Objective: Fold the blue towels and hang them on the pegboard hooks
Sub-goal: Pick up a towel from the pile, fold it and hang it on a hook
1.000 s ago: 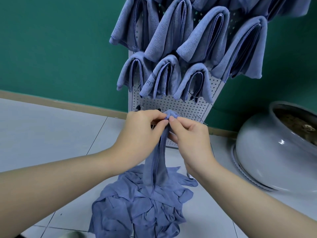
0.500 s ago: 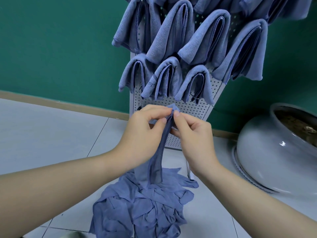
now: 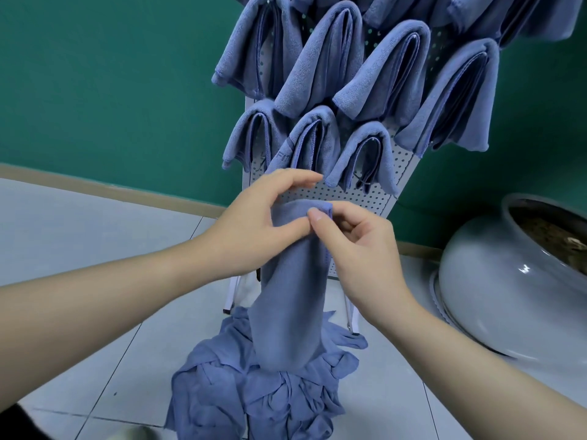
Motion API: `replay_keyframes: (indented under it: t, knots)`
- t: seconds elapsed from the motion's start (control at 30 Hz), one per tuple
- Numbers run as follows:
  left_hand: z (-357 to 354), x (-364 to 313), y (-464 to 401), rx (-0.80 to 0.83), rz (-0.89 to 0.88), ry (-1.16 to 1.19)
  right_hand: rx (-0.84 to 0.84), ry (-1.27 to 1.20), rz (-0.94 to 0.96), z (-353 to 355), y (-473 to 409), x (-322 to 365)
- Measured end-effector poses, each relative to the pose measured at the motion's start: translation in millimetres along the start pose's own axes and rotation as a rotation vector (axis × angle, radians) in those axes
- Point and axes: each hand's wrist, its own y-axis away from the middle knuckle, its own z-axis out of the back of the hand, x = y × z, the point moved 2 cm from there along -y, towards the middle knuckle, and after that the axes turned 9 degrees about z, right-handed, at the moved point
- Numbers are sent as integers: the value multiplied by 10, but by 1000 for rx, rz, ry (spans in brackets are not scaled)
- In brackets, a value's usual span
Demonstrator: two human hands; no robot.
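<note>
Both hands, left [image 3: 254, 230] and right [image 3: 355, 249], pinch blue towel [image 3: 292, 281] top before pegboard [image 3: 343, 195].

Folded towels [image 3: 320, 58] hung on pegboard [image 3: 349, 198], towel heap [image 3: 254, 392] piled before it, pot [image 3: 514, 281] set at right.

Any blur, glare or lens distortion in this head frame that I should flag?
Head view: lighting is soft and even, with faint shadows on the floor; the left hand and right hand look slightly motion-softened at the fingers pinching the held towel; small glare spots sit on the grey ceramic pot; wide-angle bending tilts the pegboard and stretches the forearms toward the frame edges.
</note>
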Motion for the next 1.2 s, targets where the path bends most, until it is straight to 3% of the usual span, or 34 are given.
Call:
replay_keyframes:
  t: [0.07,0.27,0.33,0.47,0.67,0.87,1.0,1.1,1.2]
  knots:
    - [30,17,-13,110,26,3,28,4,11,-5,-6,23]
    - [264,179,-37,479,323,-91,31,107,93,77,-46,71]
    - [321,201,-25,537,387,-64,-2,143,123,128,-53,66]
    - [364,188,-24,379,399,82,-129,228,157,256,-95,23]
    - [357,139,-74,98,282,256,-240,265,159,384,-195,-71]
    - [350,29,-26,73,187,226,-228,129,73,449,-238,-94]
    - [375,3,2,44,175,234,-133,-31,-98,450,-237,-52]
    - [372,3,3,-10,261,329,-85,-109,-159,447,-233,-29]
    - [291,-30,6,75,435,567,-78,-132,-130,406,-228,-25]
